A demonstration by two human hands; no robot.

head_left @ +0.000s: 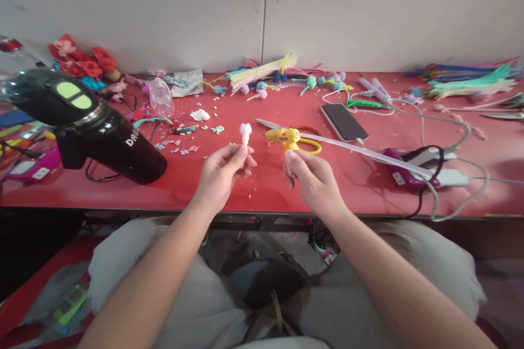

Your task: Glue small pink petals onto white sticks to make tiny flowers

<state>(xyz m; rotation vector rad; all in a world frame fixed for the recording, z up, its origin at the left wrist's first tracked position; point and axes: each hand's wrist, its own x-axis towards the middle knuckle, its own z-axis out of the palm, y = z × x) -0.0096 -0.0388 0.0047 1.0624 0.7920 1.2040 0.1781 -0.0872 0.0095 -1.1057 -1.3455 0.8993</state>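
My left hand [227, 169] pinches a small pale stem with a pinkish-white fuzzy tip [245, 130], held upright above the red table. To its right, my right hand [307, 172] is closed round the handle of a yellow glue gun [283, 136], whose nozzle points left toward the fuzzy piece without touching it. A long translucent glue stick [368, 154] runs out to the right from the back of the gun. Behind the gun lie scissors [313, 145] with yellow handles, partly hidden by the gun and the stick.
The red table [184, 191] bears a black tumbler [114, 144] at left, a phone [344, 121], a purple power socket [399, 168] with looping cables at right, and pipe-cleaner bundles [262, 72] along the wall. Small clippings [184, 150] lie left of my hands.
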